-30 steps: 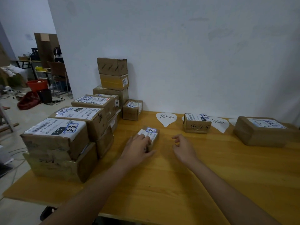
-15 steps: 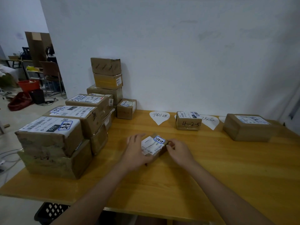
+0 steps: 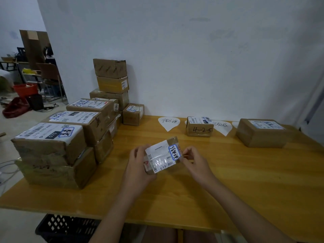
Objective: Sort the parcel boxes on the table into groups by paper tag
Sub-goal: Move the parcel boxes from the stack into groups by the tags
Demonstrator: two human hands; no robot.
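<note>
A small parcel box (image 3: 162,156) with a white label and a blue-edged handwritten tag is lifted above the wooden table (image 3: 228,181), tilted toward me. My left hand (image 3: 138,165) grips its left end and my right hand (image 3: 194,161) holds its right end. Three white paper tags lie along the back edge: one (image 3: 168,122) in the middle, one (image 3: 221,127) beside a box marked 4-2-5 (image 3: 199,127), and a third (image 3: 235,124) half hidden behind a larger box (image 3: 261,133) at the right.
Several stacked parcel boxes (image 3: 57,135) fill the table's left side, with a taller stack (image 3: 111,85) against the wall and a small box (image 3: 133,114) beside it. A black crate (image 3: 66,228) sits under the table's front edge. Chairs and clutter stand at the far left.
The small box went from lying on the table under my left hand to being lifted and tilted up in both hands, closer to me. My right hand came in to its right end.
</note>
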